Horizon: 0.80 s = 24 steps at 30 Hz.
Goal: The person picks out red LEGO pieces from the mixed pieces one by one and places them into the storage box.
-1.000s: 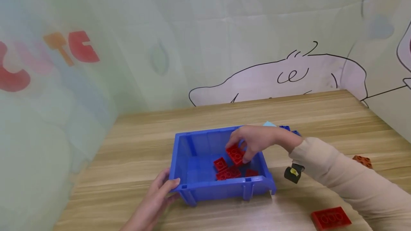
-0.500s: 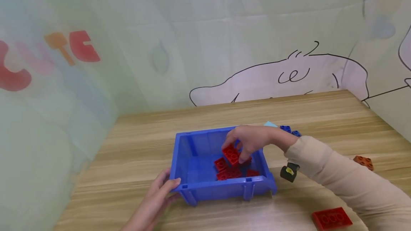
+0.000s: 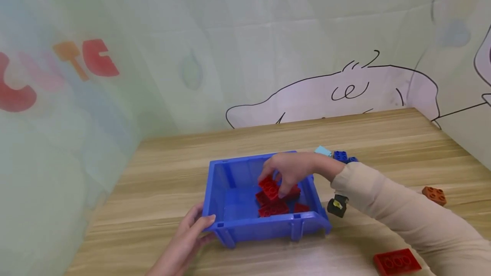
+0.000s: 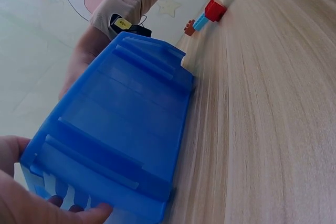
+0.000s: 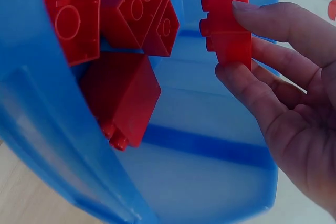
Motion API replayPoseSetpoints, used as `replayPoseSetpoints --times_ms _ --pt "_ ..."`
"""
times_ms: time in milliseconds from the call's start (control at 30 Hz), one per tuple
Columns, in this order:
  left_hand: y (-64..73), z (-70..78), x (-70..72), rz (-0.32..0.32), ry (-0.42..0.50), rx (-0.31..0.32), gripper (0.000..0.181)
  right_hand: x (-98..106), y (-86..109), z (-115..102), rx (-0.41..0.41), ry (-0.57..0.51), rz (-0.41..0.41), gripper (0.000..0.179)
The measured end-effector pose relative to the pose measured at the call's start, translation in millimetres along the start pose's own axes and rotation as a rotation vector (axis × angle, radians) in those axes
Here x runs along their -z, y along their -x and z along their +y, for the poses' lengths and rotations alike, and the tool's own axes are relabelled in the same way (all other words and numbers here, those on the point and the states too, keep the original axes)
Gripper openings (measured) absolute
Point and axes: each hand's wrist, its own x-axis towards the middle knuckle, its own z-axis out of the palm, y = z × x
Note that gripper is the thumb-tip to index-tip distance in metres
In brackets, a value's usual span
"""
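A blue plastic bin [image 3: 257,227] stands on the wooden table. My left hand [image 3: 189,234] grips its near left corner, the thumb lying over the rim. Inside the bin, my right hand [image 3: 290,168] pinches a red toy building brick [image 5: 234,23] between thumb and fingers. In the right wrist view the studs of that brick point left, and it is held apart from the others. Several more red bricks [image 5: 126,95] lie loosely in the bin. My right hand hides part of them in the head view.
A red brick [image 3: 397,262] lies on the table at the near right, and an orange-brown brick [image 3: 434,195] farther right. Behind the right forearm are a light blue brick [image 3: 323,151] and dark blue bricks [image 3: 340,156]. A patterned curtain [image 3: 184,54] hangs behind the table.
My right hand has moved left and slightly down inside the bin, carrying the red brick. My left hand has kept its grip on the corner.
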Motion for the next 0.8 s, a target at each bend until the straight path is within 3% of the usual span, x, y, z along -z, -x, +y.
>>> replayPoseSetpoints --times_ms 800 --pt "1.1 -1.7 2.7 -0.022 0.015 -0.03 0.055 -2.2 -20.6 -2.4 0.022 0.024 -0.036 0.053"
